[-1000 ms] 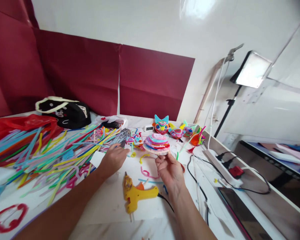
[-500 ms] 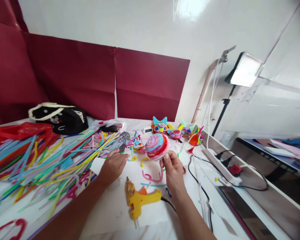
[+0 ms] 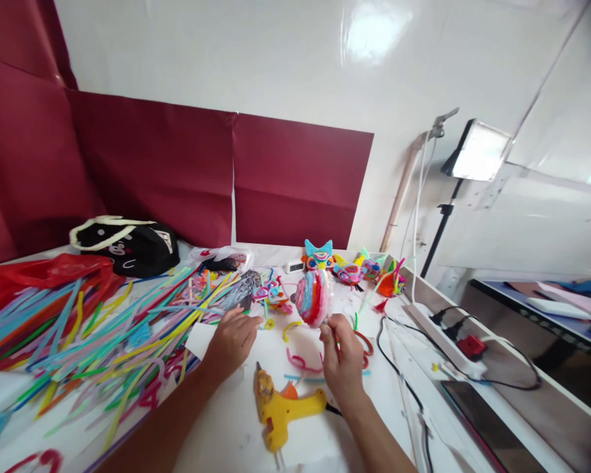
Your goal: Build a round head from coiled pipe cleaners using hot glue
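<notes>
Multicoloured coiled pipe-cleaner disc [image 3: 314, 297], pinched on edge by right-hand fingers [image 3: 335, 328], might slip toward the six-o'clock yellow glue gun [image 3: 284, 408]; left hand [image 3: 232, 338] rests loosely open on the worktop [image 3: 226, 420].

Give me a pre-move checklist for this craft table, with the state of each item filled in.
1. Right hand grips the coiled pipe-cleaner disc at its lower edge: ok.
2. Disc clear of the table, held up on edge: ok.
3. Left hand free, resting on the white sheet beside the loose pipe cleaners: ok.
4. Yellow glue gun within reach, lying on its side between the forearms: ok.
5. Glue gun hot or plugged in: cannot tell.
6. Cables to the right, apart from the hands: ok.
</notes>
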A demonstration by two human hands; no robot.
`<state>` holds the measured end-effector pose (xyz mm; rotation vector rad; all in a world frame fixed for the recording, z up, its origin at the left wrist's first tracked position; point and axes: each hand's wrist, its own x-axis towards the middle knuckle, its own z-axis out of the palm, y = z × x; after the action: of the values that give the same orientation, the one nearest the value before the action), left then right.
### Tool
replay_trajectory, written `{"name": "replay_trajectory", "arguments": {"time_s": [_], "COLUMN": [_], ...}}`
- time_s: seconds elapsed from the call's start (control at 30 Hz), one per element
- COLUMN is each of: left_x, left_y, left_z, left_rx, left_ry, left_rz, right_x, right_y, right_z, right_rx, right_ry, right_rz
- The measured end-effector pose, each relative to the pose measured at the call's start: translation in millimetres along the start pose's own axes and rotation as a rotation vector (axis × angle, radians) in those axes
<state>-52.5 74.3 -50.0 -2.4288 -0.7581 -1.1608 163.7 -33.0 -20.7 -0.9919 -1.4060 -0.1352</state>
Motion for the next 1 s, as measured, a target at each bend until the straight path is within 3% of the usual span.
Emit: {"name": "replay_trajectory", "arguments": {"time_s": [0.13,0.4,1.0], "left_x": [0.2,1.8,0.2], "left_y": [1.2,2.1,10.2], "left_z": [-0.7,-3.7,-1.2], "left_rx": [-0.014,-0.035,-0.131], "left_ry": [-0.001,-0.006,0.011], "left_rz": [-0.006,0.006,-0.061], "right_x": [-0.9,-3.7,-5.1], "right_y": [-0.4,0.1,-0.5], "right_z": [-0.1,-0.6,-2.7], "right_rx": [-0.085,-0.150,-0.189], "right_ry": [0.001,0.041,0.010], "right_rz": [-0.137,-0.231,-0.292]}}
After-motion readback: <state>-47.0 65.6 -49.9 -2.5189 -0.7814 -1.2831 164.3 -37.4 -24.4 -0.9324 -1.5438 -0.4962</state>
